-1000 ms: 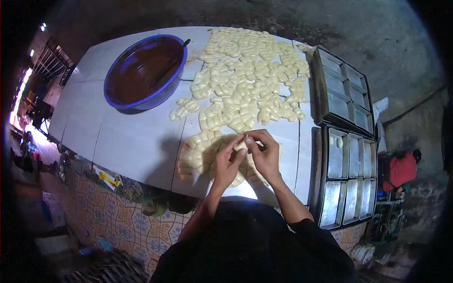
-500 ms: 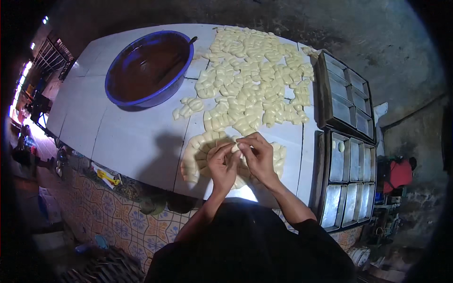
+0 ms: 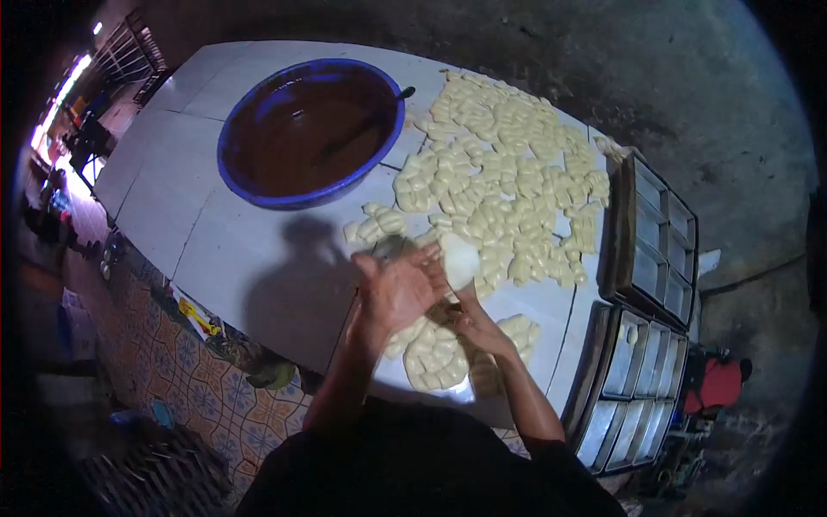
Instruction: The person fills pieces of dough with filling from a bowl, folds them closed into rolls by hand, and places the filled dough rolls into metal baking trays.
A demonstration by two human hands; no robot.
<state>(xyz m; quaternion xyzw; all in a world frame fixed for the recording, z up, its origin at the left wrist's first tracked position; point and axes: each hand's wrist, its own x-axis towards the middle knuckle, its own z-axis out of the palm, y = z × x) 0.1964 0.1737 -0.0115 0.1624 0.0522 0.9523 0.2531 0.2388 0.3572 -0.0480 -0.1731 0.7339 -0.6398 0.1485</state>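
Note:
A flattened, pale piece of dough (image 3: 460, 260) is raised above the table, between my two hands. My left hand (image 3: 401, 289) is open, palm showing and fingers stretched toward the dough's left edge. From below, my right hand (image 3: 482, 329) reaches the dough's lower edge and seems to bear it on its fingers, which are partly hidden. Under my hands lie shaped dough pieces (image 3: 435, 358) in a cluster. A broad spread of similar dough pieces (image 3: 508, 172) covers the table's far right, with a small group (image 3: 375, 226) at its left.
A blue basin (image 3: 226, 159) of brown mixture stands on the white tiled table (image 3: 202, 228), a dark handle (image 3: 407, 92) at its rim. Divided metal pans (image 3: 636, 226) line the right edge; a nearer pan (image 3: 616, 366) holds a little dough. Patterned floor tiles (image 3: 202, 392) show at lower left.
My hands have parted from a close pinch over a small dough bit. The left hand has opened, and a flat dough piece now shows between them. The view has shifted, moving the table contents rightward.

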